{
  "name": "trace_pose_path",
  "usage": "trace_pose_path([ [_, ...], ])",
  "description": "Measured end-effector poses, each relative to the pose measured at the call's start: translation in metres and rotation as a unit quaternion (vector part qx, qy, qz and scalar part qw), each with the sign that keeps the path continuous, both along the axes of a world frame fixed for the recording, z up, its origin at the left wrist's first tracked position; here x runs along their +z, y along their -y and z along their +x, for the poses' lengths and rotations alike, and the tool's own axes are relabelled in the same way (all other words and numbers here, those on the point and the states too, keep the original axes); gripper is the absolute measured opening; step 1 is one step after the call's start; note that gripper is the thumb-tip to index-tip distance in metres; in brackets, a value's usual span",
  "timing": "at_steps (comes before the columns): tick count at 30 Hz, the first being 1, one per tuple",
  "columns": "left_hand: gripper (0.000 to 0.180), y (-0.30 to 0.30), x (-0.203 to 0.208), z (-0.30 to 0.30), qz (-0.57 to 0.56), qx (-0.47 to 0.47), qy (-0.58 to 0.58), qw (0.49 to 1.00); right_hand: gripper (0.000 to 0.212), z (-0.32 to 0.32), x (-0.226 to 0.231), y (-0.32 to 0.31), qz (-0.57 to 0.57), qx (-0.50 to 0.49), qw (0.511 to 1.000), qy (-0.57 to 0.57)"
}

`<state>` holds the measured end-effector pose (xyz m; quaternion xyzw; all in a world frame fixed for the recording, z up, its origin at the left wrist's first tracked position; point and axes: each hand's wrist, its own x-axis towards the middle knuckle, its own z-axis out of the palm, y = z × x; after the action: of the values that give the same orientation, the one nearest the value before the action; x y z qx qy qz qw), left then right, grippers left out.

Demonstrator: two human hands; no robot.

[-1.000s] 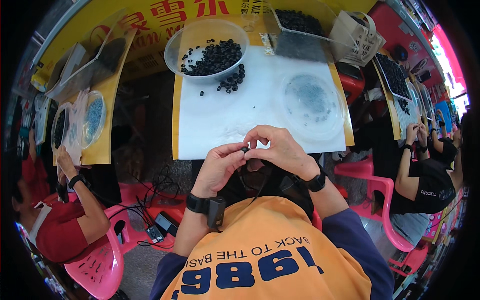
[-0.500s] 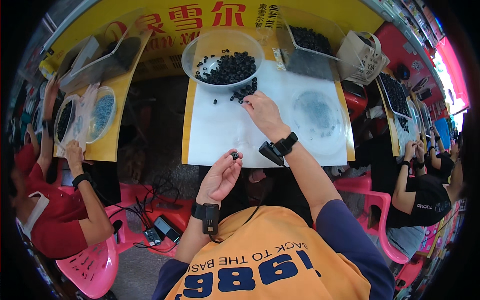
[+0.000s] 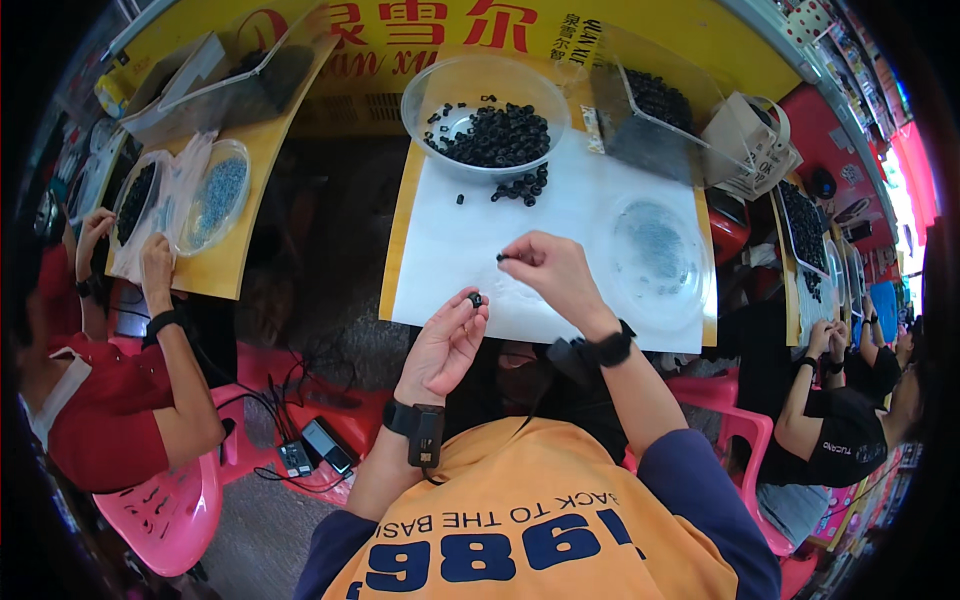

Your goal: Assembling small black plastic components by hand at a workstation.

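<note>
My left hand (image 3: 448, 345), palm turned up near the table's front edge, pinches a small black ring-shaped part (image 3: 475, 299) between thumb and fingertips. Just above and to the right, my right hand (image 3: 555, 275) is closed on a tiny black piece (image 3: 502, 258); its exact kind is too small to tell. Behind the hands stands a round clear bowl (image 3: 485, 172) with many black ring-shaped parts (image 3: 505, 135) in it. More loose black parts (image 3: 522, 187) lie in front of the bowl on the white sheet (image 3: 450, 245). A shallow clear dish (image 3: 645, 308) holds small bluish pieces to the right.
A clear bin (image 3: 650, 150) of black parts and a cream bag (image 3: 735, 150) stand at the back right. Co-workers sit on both sides, one in a red sleeve (image 3: 110, 425), one in a black sleeve (image 3: 820, 425). A pink chair (image 3: 165, 520) and cables lie left.
My right hand has come back from the loose parts by the bowl toward my left hand, carrying a tiny black piece. My left hand keeps its pinch on the black part. The view has shifted slightly.
</note>
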<state>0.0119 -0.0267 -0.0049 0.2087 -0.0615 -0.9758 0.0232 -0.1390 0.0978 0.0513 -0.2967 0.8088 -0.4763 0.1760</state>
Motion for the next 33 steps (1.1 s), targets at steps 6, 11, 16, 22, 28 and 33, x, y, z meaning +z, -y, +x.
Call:
trace_pose_path([
  [6, 0.025, -0.005, 0.011, -0.006, -0.052, 0.004, 0.002, 0.999, 0.015, 0.035, 0.021, -0.018, -0.01, 0.044, 0.999, 0.013],
  [11, 0.025, -0.011, 0.009, -0.008, -0.101, 0.006, 0.003, 0.995, 0.014, 0.042, 0.023, -0.022, 0.035, 0.085, 0.993, -0.074],
  [16, 0.026, -0.013, 0.008, -0.006, -0.113, 0.014, 0.008, 0.994, 0.016, 0.044, 0.019, -0.024, -0.009, 0.074, 0.992, -0.098],
  [22, 0.026, -0.014, 0.011, -0.004, -0.074, 0.008, -0.007, 0.997, 0.014, 0.051, 0.027, -0.028, -0.055, 0.014, 0.998, 0.022],
  [28, 0.025, -0.015, 0.01, -0.003, -0.086, 0.006, -0.018, 0.996, 0.014, 0.053, 0.032, -0.026, -0.04, 0.021, 0.997, 0.06],
  [33, 0.024, -0.016, 0.012, -0.002, -0.144, 0.01, -0.019, 0.989, 0.014, 0.053, 0.031, -0.026, -0.039, 0.026, 0.997, 0.061],
])
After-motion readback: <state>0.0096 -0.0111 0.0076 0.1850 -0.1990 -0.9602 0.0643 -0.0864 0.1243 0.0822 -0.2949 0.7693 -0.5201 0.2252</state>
